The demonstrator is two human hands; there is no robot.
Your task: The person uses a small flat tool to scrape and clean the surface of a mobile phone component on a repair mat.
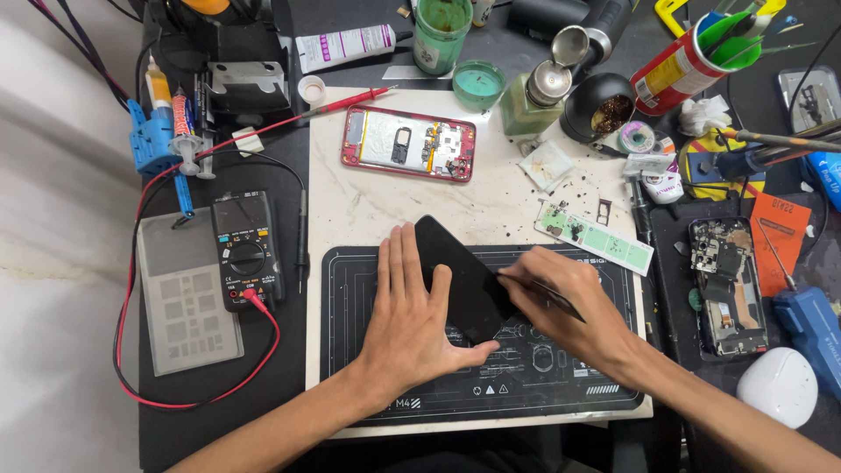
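Left hand [412, 320] lies open, flat on the black phone [460, 276], while right hand [574, 298] grips a thin tool [543, 289] at its edge.

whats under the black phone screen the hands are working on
The black phone screen lies on a dark work mat, pinned by the left hand. The right hand holds a thin tool at its edge. Beneath the screen, nothing shows.

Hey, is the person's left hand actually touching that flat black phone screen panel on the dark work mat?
Touching. The head view shows the left hand lying flat on the flat black phone screen panel, its fingers and thumb overlapping the panel's left edge with no gap.
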